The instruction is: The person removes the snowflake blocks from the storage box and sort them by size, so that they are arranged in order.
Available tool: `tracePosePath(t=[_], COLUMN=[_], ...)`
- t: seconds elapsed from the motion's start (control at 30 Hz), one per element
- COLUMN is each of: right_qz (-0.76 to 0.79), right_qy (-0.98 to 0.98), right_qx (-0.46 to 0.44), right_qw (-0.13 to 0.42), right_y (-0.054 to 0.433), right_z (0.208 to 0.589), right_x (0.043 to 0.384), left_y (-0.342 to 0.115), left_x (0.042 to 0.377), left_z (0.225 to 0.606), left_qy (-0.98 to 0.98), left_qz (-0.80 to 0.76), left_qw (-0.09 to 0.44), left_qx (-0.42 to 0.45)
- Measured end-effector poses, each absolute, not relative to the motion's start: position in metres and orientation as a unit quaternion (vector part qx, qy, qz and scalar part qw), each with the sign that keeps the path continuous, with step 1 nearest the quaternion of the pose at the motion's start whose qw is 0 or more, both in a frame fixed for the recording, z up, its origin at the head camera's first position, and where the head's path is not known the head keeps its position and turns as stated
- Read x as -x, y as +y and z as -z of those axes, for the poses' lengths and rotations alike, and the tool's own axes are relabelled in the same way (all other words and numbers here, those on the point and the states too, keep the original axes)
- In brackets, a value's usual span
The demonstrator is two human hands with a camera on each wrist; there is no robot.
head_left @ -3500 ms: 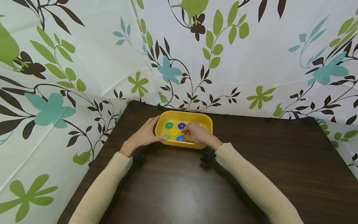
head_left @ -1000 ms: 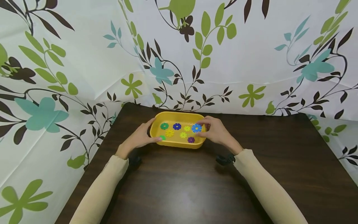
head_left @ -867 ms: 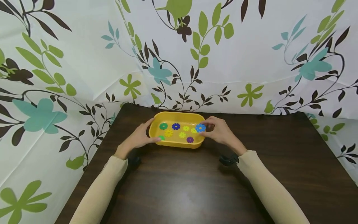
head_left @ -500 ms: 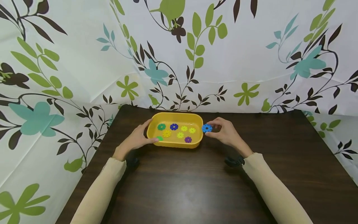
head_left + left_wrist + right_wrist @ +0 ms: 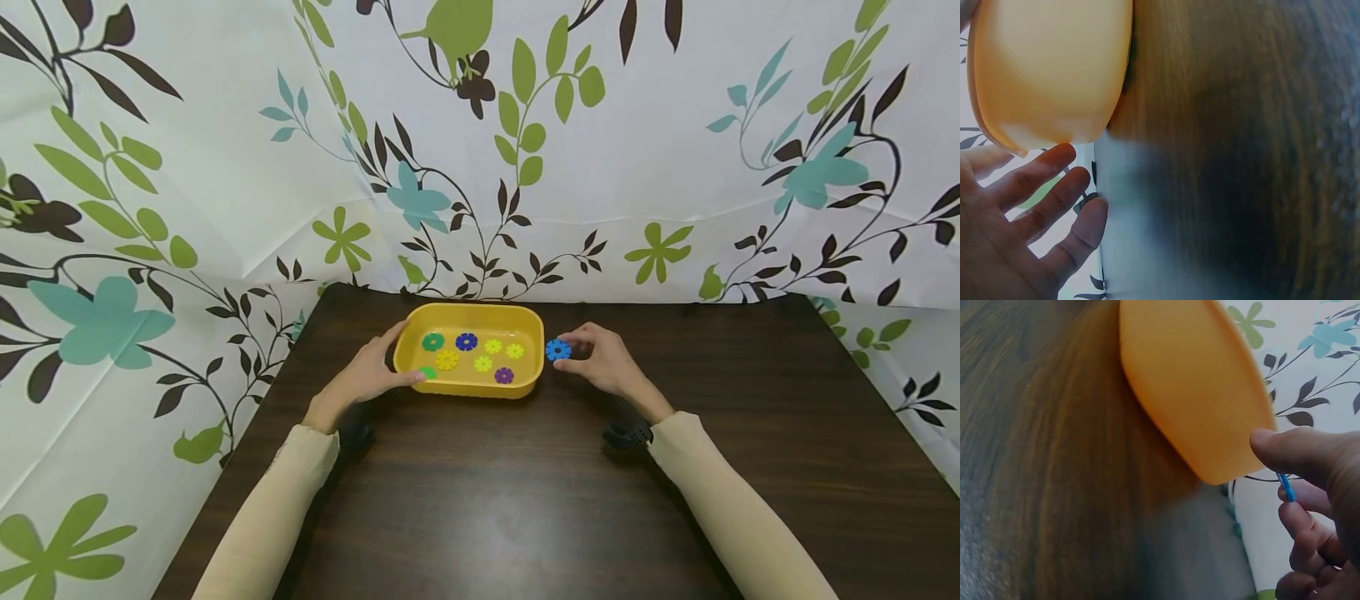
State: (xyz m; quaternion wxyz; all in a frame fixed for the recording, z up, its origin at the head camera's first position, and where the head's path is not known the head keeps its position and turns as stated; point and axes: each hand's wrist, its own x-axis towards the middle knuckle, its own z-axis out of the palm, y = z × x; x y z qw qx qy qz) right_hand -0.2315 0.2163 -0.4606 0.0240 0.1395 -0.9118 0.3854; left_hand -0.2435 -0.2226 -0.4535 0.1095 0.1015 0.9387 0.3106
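Note:
A yellow plastic tray [image 5: 468, 388] stands near the table's back edge. My left hand [image 5: 367, 371] holds its left end, thumb over the near rim and forefinger at the far corner. In the left wrist view, the other fingers [image 5: 1063, 203] are spread below the tray's end. My right hand [image 5: 609, 360] pinches a blue notched interlocking disc [image 5: 558, 349] between thumb and fingers, just right of the tray. From the right wrist, the disc [image 5: 1286, 487] shows edge-on below the thumb. Whether it touches the table is unclear.
Inside the tray lie several notched discs: green [image 5: 432, 342], dark blue [image 5: 467, 342], yellow [image 5: 447, 360], small yellow-green [image 5: 492, 345] and purple [image 5: 504, 376]. The dark wooden table [image 5: 480, 492] meets a patterned cloth [image 5: 570, 275] at the back and left.
My right hand has drawn the blue disc from inside the tray, over its right rim, to the outside, and has lowered slightly. The left hand stays at the tray's left end.

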Motion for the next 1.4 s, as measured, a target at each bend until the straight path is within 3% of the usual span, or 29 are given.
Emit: tracePosePath(t=[1.4], right_qz=[-0.354], right_qy=[-0.931], right_qx=[-0.082], right_qw=[-0.026], right_y=[0.197], right_z=[0.485], right_x=[0.241], left_y=[-0.224], left_x=[0.243], left_z=[0.455], left_qy=[0.937], left_qz=[-0.314], left_qw=[0.099], left_qx=[-0.117])
